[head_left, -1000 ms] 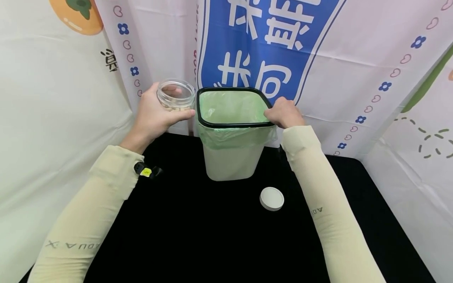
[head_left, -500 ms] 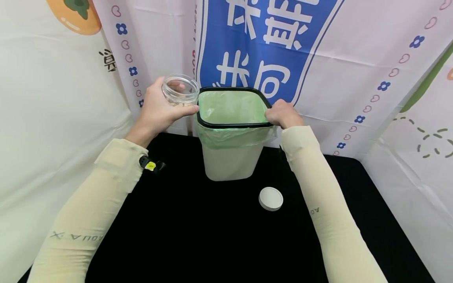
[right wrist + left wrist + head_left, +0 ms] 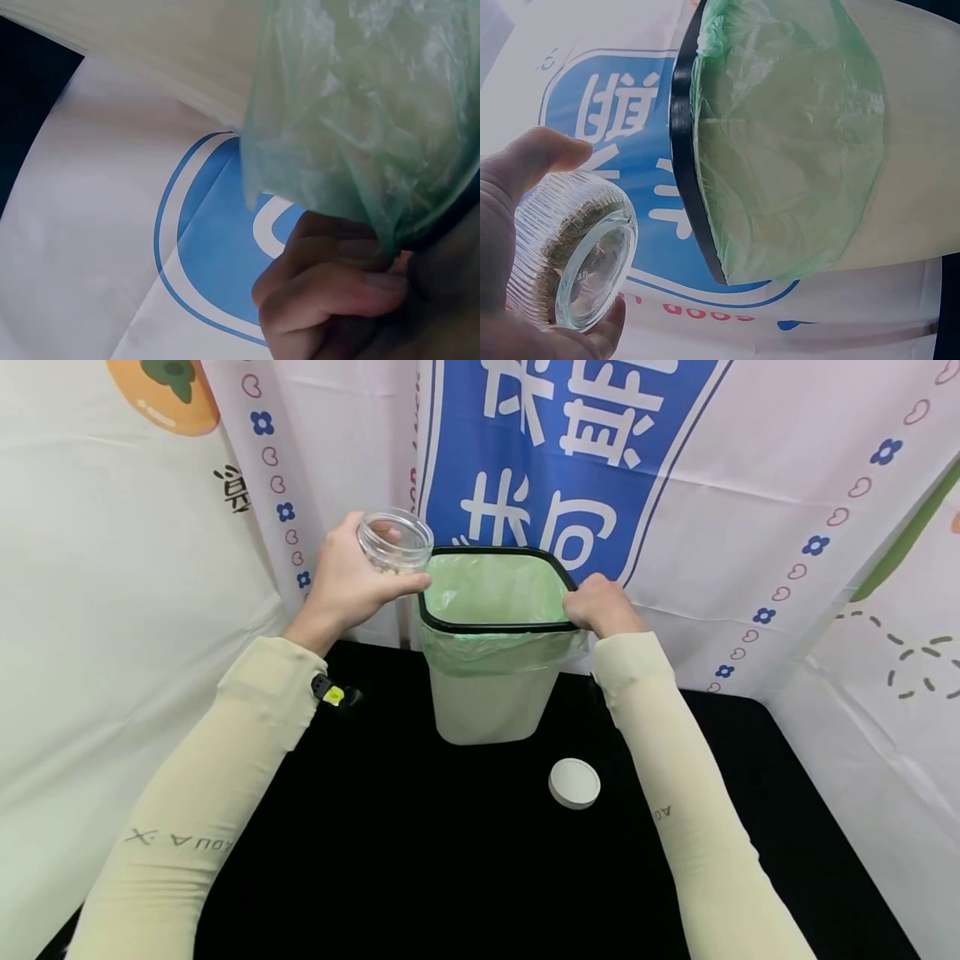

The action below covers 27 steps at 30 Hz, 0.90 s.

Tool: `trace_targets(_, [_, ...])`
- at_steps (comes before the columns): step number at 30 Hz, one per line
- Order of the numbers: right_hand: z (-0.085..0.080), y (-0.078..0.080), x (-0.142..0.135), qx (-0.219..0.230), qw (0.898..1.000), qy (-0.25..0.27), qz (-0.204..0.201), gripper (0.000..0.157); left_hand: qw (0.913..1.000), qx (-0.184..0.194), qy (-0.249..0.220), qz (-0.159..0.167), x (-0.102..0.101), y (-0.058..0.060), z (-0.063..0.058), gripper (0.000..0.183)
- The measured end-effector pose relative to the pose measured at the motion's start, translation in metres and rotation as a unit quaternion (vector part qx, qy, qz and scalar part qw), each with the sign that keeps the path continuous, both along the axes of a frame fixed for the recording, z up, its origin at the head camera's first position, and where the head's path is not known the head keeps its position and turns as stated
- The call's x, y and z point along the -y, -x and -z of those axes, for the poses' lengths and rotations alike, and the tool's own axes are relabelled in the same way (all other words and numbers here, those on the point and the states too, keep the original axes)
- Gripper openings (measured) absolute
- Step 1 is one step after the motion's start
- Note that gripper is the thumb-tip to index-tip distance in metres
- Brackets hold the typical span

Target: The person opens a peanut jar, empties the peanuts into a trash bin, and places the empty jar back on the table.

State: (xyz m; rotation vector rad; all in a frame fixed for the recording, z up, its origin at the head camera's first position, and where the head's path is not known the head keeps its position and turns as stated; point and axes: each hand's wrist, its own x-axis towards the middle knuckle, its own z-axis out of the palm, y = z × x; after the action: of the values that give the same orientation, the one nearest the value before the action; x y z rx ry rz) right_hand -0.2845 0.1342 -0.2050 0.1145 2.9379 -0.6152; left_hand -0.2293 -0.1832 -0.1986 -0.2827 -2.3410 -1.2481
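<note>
My left hand [image 3: 348, 578] grips a clear glass jar [image 3: 396, 545] without a lid, thumb in front and fingers behind. Small tan pieces [image 3: 564, 244] lie low inside it, seen through the ribbed glass in the left wrist view. The jar is just above and beside the left rim of a pale trash bin [image 3: 486, 706]. A green plastic bag [image 3: 495, 652] lines the bin and folds down over its outside, under a black rim frame [image 3: 495, 628]. At the right rim my right hand [image 3: 603, 605] holds the bin's edge, fingers curled against the bag in the right wrist view.
A round white lid [image 3: 574, 782] lies on the black tabletop [image 3: 420, 843], in front of the bin and to the right. Printed cloth [image 3: 750, 485] hangs close behind the bin, and white cloth [image 3: 135, 610] stands along the left side.
My left hand has carried the jar right and slightly upward, from beside the bin to its left rim. The right hand, the bin and the lid stay in place.
</note>
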Motion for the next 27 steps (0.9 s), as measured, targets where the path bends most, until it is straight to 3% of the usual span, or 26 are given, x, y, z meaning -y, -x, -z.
trace_targets(13, [-0.002, -0.002, 0.004, -0.016, 1.0, 0.006, 0.019, 0.035, 0.999, -0.014, 0.031, -0.031, 0.003, 0.01, -0.02, 0.082])
trace_targets(19, [0.001, -0.002, 0.003, -0.018, 1.0, 0.006, 0.023, 0.033, 0.9979, -0.01, 0.048, -0.041, 0.002, 0.016, -0.022, 0.08])
trace_targets(27, [0.004, -0.002, 0.002, -0.025, 0.999, 0.004, 0.022, 0.026, 0.9976, -0.013, 0.061, -0.031, -0.001, 0.022, -0.024, 0.088])
